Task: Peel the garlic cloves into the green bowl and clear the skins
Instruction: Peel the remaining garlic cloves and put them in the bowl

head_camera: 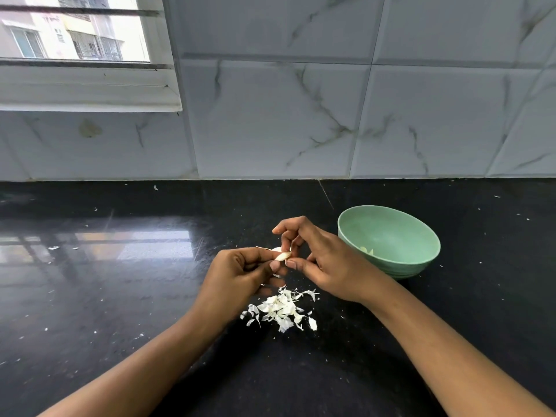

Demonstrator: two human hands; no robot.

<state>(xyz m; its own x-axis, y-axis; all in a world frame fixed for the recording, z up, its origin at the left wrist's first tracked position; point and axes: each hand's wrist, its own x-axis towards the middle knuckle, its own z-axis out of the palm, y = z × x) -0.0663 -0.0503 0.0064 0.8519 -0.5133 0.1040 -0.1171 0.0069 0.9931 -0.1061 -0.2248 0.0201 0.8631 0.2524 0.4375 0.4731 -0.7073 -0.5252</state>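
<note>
Above the black counter my left hand (240,275) pinches a pale garlic clove (282,254) between thumb and fingers. My right hand (319,260) meets it from the right, its thumb and fingertips pinching the clove's skin. A pile of white garlic skins (282,310) lies on the counter just below both hands. The green bowl (421,236) stands to the right of my right hand, with a peeled pale piece (367,251) visible low inside it.
The glossy black counter (120,296) carries small skin flecks scattered about. A marbled tile wall (331,115) rises at the counter's back edge, and a white-framed window (84,55) sits at the upper left.
</note>
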